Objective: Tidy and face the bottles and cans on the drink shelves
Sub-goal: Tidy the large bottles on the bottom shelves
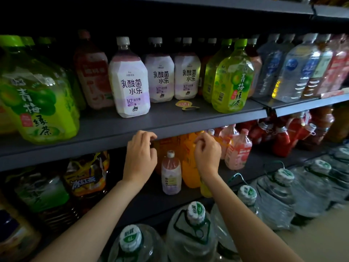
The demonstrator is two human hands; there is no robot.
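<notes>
Both hands, left hand (139, 157) and right hand (207, 156), loosely curled, empty; grip the lilac bottle (171, 173) by its shoulder, turn its label outward.

Upper shelf: white-lilac bottle (130, 86) upright, label facing out, forward of two matching bottles (159, 77) to its right.

dim overall | top corners black | wide-angle bending at edges | far bottles soft

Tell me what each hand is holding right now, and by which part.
Nothing, as far as shows. The left hand and right hand hover with loosely curled fingers either side of the small pink bottle.
</notes>
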